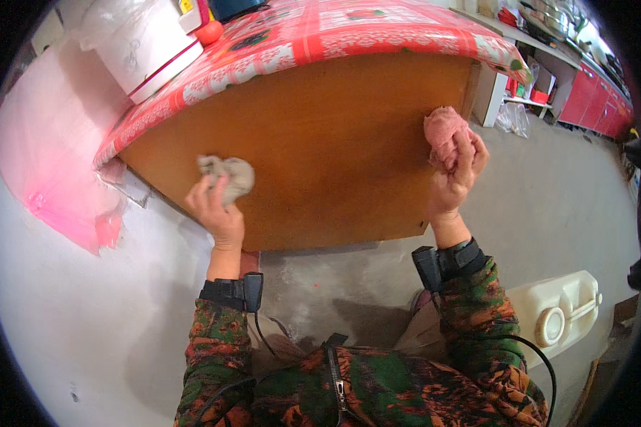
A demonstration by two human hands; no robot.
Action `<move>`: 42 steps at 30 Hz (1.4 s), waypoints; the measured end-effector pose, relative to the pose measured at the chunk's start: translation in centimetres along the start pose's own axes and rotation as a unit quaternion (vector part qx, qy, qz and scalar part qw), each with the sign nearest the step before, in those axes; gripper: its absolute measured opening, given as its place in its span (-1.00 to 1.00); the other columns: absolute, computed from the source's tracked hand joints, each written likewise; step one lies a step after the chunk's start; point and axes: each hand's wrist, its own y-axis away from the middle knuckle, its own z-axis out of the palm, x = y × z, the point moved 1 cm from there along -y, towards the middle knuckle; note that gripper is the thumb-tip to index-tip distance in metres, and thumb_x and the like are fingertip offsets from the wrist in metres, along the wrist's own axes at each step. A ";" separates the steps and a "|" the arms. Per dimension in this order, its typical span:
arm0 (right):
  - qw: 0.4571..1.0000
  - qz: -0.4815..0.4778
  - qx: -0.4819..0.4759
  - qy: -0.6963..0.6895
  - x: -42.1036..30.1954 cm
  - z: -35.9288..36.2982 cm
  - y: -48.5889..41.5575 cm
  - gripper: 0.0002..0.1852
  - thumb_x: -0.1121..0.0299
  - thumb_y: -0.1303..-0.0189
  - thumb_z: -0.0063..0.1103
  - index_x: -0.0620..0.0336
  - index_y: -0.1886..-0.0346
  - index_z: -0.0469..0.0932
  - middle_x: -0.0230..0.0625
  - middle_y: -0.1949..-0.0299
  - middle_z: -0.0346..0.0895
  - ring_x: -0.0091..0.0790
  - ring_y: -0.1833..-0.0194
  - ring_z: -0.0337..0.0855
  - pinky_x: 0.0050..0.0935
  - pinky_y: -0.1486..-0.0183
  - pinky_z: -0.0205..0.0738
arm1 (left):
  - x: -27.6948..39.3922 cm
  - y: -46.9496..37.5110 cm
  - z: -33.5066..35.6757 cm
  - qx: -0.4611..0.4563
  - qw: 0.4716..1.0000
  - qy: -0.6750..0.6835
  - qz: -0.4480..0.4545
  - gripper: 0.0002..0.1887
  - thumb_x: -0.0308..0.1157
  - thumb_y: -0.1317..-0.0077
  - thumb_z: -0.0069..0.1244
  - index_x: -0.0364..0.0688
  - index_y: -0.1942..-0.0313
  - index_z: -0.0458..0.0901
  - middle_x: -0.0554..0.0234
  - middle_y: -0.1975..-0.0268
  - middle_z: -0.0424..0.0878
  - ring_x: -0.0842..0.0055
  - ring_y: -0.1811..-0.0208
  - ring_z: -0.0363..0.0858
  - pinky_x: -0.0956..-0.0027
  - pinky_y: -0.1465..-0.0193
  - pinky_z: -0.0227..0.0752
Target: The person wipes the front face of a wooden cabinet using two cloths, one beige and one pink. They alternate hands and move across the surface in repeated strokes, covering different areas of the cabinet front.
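Observation:
A brown wooden panel (320, 160) forms the upright side of a table in front of me. My left hand (219, 213) grips a crumpled beige cloth (237, 173) over the panel's left part, a little blurred. At the panel's right edge, my right hand (456, 176) holds a bunched pink cloth (445, 131). Whether either cloth presses on the wood I cannot tell. Along the panel's top edge hangs a red and white patterned tablecloth (395, 40).
On the tablecloth's left end stands a white bucket (144, 53) beside a red round object (209, 33). Pink plastic sheeting (59, 160) covers part of the left wall. A whitish plastic jerrycan (571, 299) rests on the floor at right. Red cabinets (587, 99) line the far right.

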 end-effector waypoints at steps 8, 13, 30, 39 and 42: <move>0.894 -0.122 -0.418 -0.101 -3.8 3.8 7.8 -0.75 0.41 0.10 0.25 0.07 0.25 0.58 -0.22 0.13 0.48 -0.12 0.14 0.52 -0.23 0.10 0.40 | -2.6 2.3 -0.4 0.032 0.994 0.028 -0.101 -0.51 -0.71 0.01 -0.05 -0.15 0.02 0.60 0.07 -0.08 0.47 0.11 -0.08 0.35 0.08 -0.19 0.22; 0.878 -0.069 -0.455 -0.130 -4.6 3.8 4.9 -0.81 0.42 0.02 0.26 0.05 0.27 0.59 -0.27 0.08 0.49 -0.22 0.10 0.53 -0.23 0.11 0.42 | -3.5 2.4 -0.5 0.027 0.996 0.029 -0.083 -0.46 -0.73 0.10 -0.14 -0.18 0.03 0.59 0.00 -0.09 0.47 0.07 -0.12 0.35 0.07 -0.25 0.16; 0.914 0.033 -0.302 -0.269 -6.9 8.1 5.4 -0.72 0.40 0.01 0.16 0.06 0.14 0.60 -0.34 0.02 0.40 -0.22 0.03 0.47 -0.25 0.09 0.43 | -4.7 1.9 -2.1 0.029 0.984 0.048 -0.167 -0.45 -0.77 0.10 -0.06 -0.14 0.03 0.59 0.09 -0.05 0.47 0.11 -0.08 0.38 0.12 -0.19 0.25; 0.894 -0.290 -0.338 -0.040 -10.1 8.4 9.3 -0.75 0.37 0.04 0.25 0.08 0.21 0.61 -0.32 0.15 0.49 -0.18 0.06 0.52 -0.16 0.05 0.44 | -5.0 1.6 -3.3 -0.012 0.984 0.061 -0.169 -0.42 -0.79 0.12 -0.05 -0.11 0.03 0.62 0.12 -0.01 0.49 0.14 -0.04 0.40 0.16 -0.16 0.31; 0.851 -0.291 -0.436 -0.024 -11.9 8.4 10.1 -0.66 0.32 0.19 0.24 0.09 0.22 0.61 -0.25 0.13 0.50 -0.13 0.08 0.52 -0.14 0.04 0.41 | -5.2 1.3 -3.8 -0.026 0.987 0.054 -0.151 -0.42 -0.78 0.12 -0.07 -0.11 0.04 0.63 0.14 -0.01 0.50 0.15 -0.03 0.41 0.18 -0.14 0.33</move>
